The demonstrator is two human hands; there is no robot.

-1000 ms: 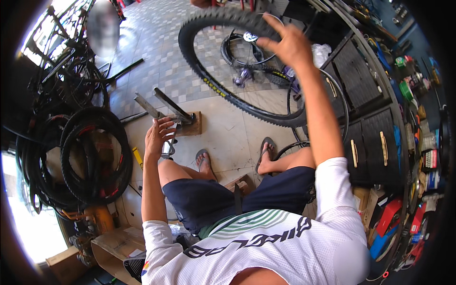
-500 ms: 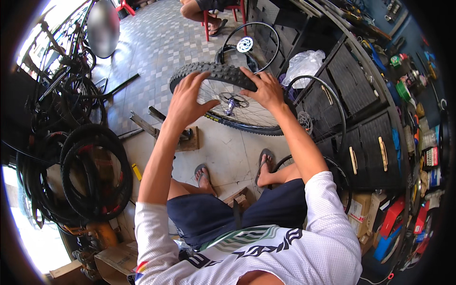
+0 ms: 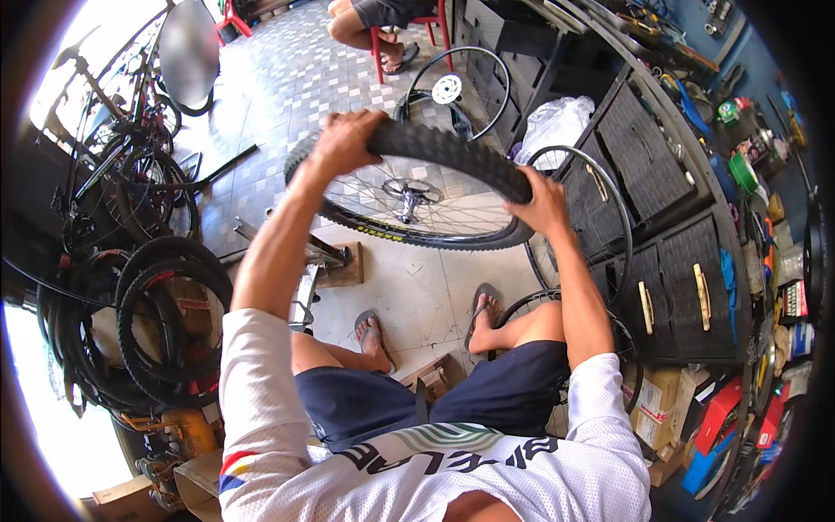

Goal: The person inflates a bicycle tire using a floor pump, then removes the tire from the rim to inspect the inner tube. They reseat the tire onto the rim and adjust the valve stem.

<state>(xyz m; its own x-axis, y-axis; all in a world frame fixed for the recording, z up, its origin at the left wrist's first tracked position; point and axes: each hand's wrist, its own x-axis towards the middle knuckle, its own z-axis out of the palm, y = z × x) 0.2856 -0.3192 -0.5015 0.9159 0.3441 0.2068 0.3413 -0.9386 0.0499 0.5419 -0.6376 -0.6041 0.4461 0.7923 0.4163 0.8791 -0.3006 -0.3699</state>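
A bicycle wheel with a knobby black tire (image 3: 448, 151) is tilted in front of me, showing spokes, a silver-purple hub (image 3: 407, 209) and a brake disc. My left hand (image 3: 348, 141) is closed over the tire's upper left. My right hand (image 3: 539, 202) grips the tire's right side. Below the wheel, a metal stand on a wooden block (image 3: 344, 271) is partly hidden by my left arm and the wheel.
Bikes (image 3: 130, 165) and stacked tires (image 3: 165, 317) line the left. Loose wheels (image 3: 626, 235) lean by black drawers (image 3: 639, 157) on the right, beside a tool-covered bench (image 3: 748, 174). A seated person's leg (image 3: 352, 26) shows on a red chair at the back.
The wheel, raised high on the right a second ago, has come down and leftward between both hands. Both hands have now closed on the tire, my left one having moved up to it.
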